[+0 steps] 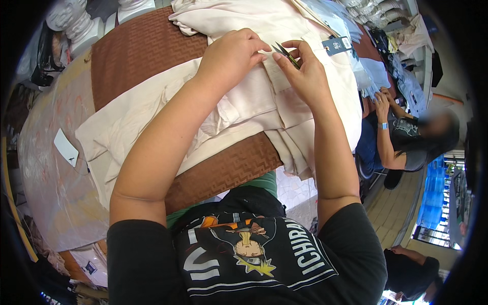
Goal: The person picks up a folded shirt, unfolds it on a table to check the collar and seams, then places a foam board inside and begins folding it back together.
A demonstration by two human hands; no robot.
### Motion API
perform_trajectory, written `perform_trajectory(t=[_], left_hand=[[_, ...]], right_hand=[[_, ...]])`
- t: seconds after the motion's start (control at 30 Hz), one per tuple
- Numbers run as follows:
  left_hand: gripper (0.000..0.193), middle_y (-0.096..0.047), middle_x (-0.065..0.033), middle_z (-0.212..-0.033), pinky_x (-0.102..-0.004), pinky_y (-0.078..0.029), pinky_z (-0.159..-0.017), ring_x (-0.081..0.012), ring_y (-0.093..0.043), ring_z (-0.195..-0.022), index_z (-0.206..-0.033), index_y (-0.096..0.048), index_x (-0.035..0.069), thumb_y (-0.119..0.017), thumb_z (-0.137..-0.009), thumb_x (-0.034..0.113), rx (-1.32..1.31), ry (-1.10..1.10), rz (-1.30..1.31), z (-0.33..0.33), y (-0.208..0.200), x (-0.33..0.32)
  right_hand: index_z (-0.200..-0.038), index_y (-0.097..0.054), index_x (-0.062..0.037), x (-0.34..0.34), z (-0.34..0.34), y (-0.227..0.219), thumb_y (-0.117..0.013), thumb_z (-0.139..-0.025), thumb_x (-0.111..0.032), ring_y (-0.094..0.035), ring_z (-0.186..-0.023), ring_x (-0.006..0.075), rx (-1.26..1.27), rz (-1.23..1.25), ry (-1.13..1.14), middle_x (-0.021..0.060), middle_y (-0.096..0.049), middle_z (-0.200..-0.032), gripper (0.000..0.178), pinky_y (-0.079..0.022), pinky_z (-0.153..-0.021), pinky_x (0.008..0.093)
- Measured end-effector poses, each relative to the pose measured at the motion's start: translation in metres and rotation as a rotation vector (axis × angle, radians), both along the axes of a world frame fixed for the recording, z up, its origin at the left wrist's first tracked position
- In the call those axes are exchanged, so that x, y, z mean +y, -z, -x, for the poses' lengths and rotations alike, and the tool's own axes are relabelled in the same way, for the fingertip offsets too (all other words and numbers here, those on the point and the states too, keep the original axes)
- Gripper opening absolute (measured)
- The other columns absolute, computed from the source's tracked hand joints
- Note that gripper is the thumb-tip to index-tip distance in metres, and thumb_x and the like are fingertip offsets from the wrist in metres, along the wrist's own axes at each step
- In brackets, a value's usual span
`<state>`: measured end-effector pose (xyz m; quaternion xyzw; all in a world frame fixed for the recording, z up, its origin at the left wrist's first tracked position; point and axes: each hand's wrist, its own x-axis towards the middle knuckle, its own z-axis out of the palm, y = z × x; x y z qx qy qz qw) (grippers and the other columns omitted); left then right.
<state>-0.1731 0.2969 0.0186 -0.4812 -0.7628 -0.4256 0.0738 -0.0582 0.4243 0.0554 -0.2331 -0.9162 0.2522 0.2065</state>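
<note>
A cream garment [249,101] lies spread across the table in front of me, its cloth folded and creased. My right hand [305,68] grips small dark thread snips [286,55], whose pointed blades stick up and to the left. Facing it, my left hand [236,56] has its thumb and fingers pinched together just left of the blades, over the cloth. What sits between those fingertips is too small to make out. A dark blue hang tag [337,46] rests on the cream cloth right of my right hand.
Brown patterned cloth [137,56] covers part of the table under the garment. A white tag [66,147] lies on the plastic-covered left side. Light blue garments [373,73] are at the right, where another person's hands [381,104] work. White mannequin forms [76,25] stand at the far left.
</note>
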Motion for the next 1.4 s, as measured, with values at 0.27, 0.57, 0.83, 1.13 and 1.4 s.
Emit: perform_trajectory(t=[0.27, 0.57, 0.83, 1.13, 1.4], left_hand=[[0.01, -0.064, -0.0008, -0.092, -0.034, -0.049, -0.075, -0.0212, -0.06, -0.086, -0.085, -0.069, 0.01, -0.066, -0.077, 0.016, 0.16, 0.007, 0.018, 0.004, 0.006, 0.004], [0.009, -0.064, -0.0035, -0.088, -0.0353, -0.049, -0.075, -0.0232, -0.06, -0.086, -0.084, -0.067, 0.008, -0.064, -0.078, 0.015, 0.166, 0.007, 0.029, 0.009, 0.005, 0.002], [0.011, -0.065, -0.006, -0.084, -0.0364, -0.05, -0.069, -0.0252, -0.062, -0.079, -0.083, -0.067, 0.007, -0.064, -0.079, 0.017, 0.131, 0.001, 0.031, 0.006, 0.002, 0.003], [0.016, -0.066, -0.0089, -0.08, -0.0329, -0.048, -0.064, -0.0253, -0.062, -0.072, -0.085, -0.068, 0.005, -0.064, -0.08, 0.02, -0.042, 0.284, 0.08, -0.003, -0.029, -0.031], [0.02, -0.067, -0.0122, -0.091, -0.0315, -0.05, -0.073, -0.0272, -0.064, -0.083, -0.092, -0.068, 0.001, -0.066, -0.08, 0.017, -0.18, 0.497, 0.518, -0.098, -0.096, -0.214]], right_hand=[[-0.09, -0.064, -0.004, -0.004, -0.007, 0.003, -0.067, -0.08, -0.024, -0.063, -0.072, 0.0271, 0.01, -0.047, -0.053, 0.012, -0.065, -0.082, 0.022, -0.048, -0.066, 0.0358], [-0.086, -0.065, -0.0051, -0.004, -0.006, 0.008, -0.066, -0.079, -0.022, -0.062, -0.076, 0.0273, 0.007, -0.123, -0.091, 0.0092, -0.064, -0.086, 0.018, -0.048, -0.068, 0.0362], [-0.086, -0.065, -0.0069, -0.005, -0.003, 0.011, -0.065, -0.079, -0.022, -0.061, -0.076, 0.0278, 0.018, -0.172, -0.105, 0.0068, -0.063, -0.086, 0.016, -0.047, -0.068, 0.0374], [-0.088, -0.064, -0.0067, -0.006, -0.009, 0.0, -0.065, -0.08, -0.022, -0.062, -0.074, 0.0296, 0.09, -0.331, -0.122, 0.0086, -0.063, -0.087, 0.018, -0.049, -0.067, 0.0388], [-0.09, -0.067, -0.0056, -0.095, -0.076, 0.049, -0.073, -0.073, -0.023, -0.062, -0.078, 0.0274, -0.069, 0.109, -0.195, 0.0122, -0.064, -0.083, 0.026, -0.049, -0.071, 0.0359]])
